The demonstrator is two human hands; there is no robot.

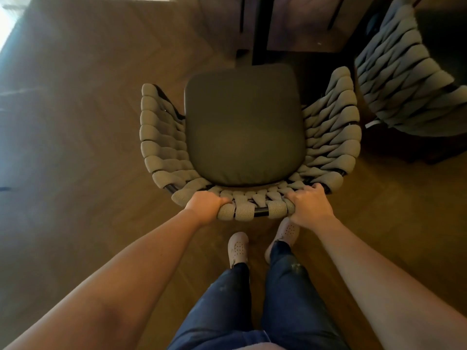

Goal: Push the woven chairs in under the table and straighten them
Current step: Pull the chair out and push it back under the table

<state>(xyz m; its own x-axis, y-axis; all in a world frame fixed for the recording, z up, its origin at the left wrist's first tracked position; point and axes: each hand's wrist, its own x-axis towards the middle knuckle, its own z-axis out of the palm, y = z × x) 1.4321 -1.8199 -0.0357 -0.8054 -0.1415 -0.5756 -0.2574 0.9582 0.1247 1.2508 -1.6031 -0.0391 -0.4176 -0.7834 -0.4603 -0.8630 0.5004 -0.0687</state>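
Both hands are closed on the top of the chair back: the left hand [206, 204] and the right hand [307, 207] each wrap their fingers over the back rail [252, 210] of the woven chair [161, 147], one on either side of its mid-line and about level with each other. Neither hand is clearly nearer the table. The chair stands on the brown wooden floor [88, 122], directly in front of the person. The dark wooden table [303, 24] shows only its near part at the top of the view. It lies straight ahead of the grip, beyond the front edge of the seat. The chair's front-to-back axis runs from the hands toward the table and appears close to square with it; a small skew cannot be ruled out through the wide-angle lens. The whole seat is visible from above, so the chair is judged not yet under the table. The coming move therefore calls for an even forward push from both hands, with more pressure on one side only if the chair turns. A second woven chair [404, 79] stands to the right, near the right armrest but separated from it by a strip of floor; drift to the right risks contact. The dark seat cushion [243, 127] lies flat inside the woven shell. Two pale shoes [238, 246] stand just behind the rail.
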